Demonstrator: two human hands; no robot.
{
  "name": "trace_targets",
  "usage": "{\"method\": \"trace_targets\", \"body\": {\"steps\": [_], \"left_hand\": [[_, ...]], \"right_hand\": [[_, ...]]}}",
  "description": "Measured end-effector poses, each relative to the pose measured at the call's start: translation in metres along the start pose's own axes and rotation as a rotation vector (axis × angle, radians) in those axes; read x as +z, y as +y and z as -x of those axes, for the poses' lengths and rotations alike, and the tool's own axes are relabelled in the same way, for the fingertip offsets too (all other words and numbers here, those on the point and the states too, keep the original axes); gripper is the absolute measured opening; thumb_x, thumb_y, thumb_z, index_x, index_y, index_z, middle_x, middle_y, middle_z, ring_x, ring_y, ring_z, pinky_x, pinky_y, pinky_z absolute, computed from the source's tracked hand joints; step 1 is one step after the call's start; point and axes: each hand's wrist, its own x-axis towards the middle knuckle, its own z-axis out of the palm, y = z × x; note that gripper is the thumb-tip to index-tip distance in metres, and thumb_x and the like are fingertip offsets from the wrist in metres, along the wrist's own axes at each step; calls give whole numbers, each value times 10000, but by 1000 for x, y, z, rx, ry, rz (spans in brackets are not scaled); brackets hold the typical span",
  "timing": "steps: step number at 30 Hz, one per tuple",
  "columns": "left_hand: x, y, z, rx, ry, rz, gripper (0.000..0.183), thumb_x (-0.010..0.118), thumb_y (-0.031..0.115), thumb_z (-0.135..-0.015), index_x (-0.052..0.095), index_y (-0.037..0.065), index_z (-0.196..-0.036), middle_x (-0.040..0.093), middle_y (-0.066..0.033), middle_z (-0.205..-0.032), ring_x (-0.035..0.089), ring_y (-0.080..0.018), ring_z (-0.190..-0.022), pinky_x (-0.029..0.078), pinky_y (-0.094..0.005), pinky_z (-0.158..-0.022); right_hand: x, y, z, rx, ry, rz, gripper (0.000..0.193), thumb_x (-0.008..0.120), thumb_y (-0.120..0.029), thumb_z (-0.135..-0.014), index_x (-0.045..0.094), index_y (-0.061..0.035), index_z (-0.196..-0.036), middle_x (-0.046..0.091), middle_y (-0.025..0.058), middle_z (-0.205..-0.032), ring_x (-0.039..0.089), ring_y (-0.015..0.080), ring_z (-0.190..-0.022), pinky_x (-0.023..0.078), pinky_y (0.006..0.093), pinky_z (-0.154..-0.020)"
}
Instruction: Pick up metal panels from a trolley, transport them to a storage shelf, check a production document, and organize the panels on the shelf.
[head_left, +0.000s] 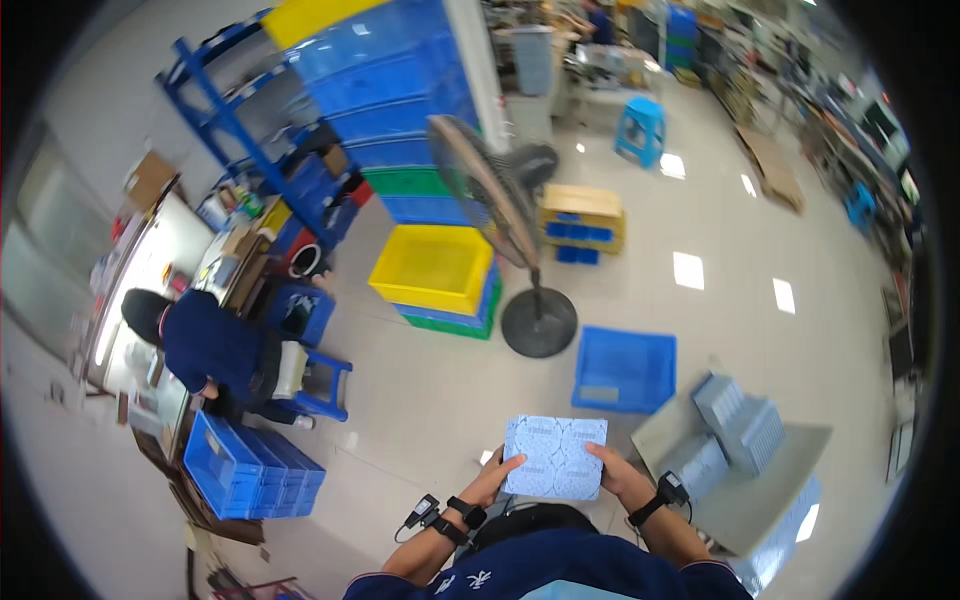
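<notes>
In front of my body I hold a light blue, patterned rectangular panel (556, 458), divided into four similar printed sections. My left hand (489, 480) grips its left edge, the thumb lying on top. On the opposite edge my right hand (619, 472) does the same, with its thumb over the upper face and its other fingers mostly hidden underneath. How thick the panel is, I cannot tell. To my right, a pale, wide tray (790, 470) bears grey-blue ribbed stacks (752, 432) and a separate patterned stack (697, 466).
A blue crate (625, 368) lies on the floor ahead, by a standing fan (538, 320). Left of the fan are stacked crates with a yellow one (432, 268) on top. A seated co-worker (215, 345) is at a bench at left, near blue crates (250, 470).
</notes>
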Motion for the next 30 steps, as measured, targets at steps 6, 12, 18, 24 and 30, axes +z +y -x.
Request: {"method": "trace_targets", "body": {"steps": [6, 12, 18, 24, 30], "left_hand": [[-149, 68, 15, 205, 118, 131, 772, 663, 352, -842, 290, -58, -1379, 450, -172, -1338, 439, -242, -1237, 344, -358, -1044], [-271, 161, 57, 251, 164, 206, 735, 649, 344, -860, 304, -80, -1351, 476, -180, -1300, 490, -235, -1187, 391, -346, -1015], [-361, 265, 83, 324, 245, 286, 660, 628, 327, -870, 355, -57, -1333, 505, -151, -1278, 519, -216, -1144, 408, -332, -988], [-466, 363, 65, 387, 326, 305, 630, 619, 323, -882, 379, -43, -1336, 504, -146, -1292, 507, -220, -1165, 397, -333, -996], [-564, 450, 44, 448, 517, 478, 584, 616, 332, -881, 434, -23, -1307, 526, -117, -1275, 510, -215, -1152, 386, -336, -994]], "right_hand": [[134, -1, -148, 82, -54, 185, 561, 637, -329, -849, 469, -39, -1298, 556, 97, -1255, 525, 249, -1155, 405, 402, -994], [284, 0, -242, 165, -169, 224, 585, 633, -366, -849, 453, -49, -1307, 551, 102, -1260, 530, 245, -1147, 404, 403, -995], [418, -18, -337, 162, -238, 291, 572, 626, -364, -856, 465, -28, -1289, 559, 104, -1249, 537, 236, -1141, 420, 372, -978], [523, -45, -462, 206, -372, 280, 483, 602, -298, -884, 484, -33, -1270, 573, 99, -1223, 546, 232, -1131, 422, 385, -982], [656, -84, -604, 315, -511, 367, 492, 589, -296, -898, 470, -36, -1299, 564, 93, -1247, 554, 188, -1125, 445, 356, -957]]}}
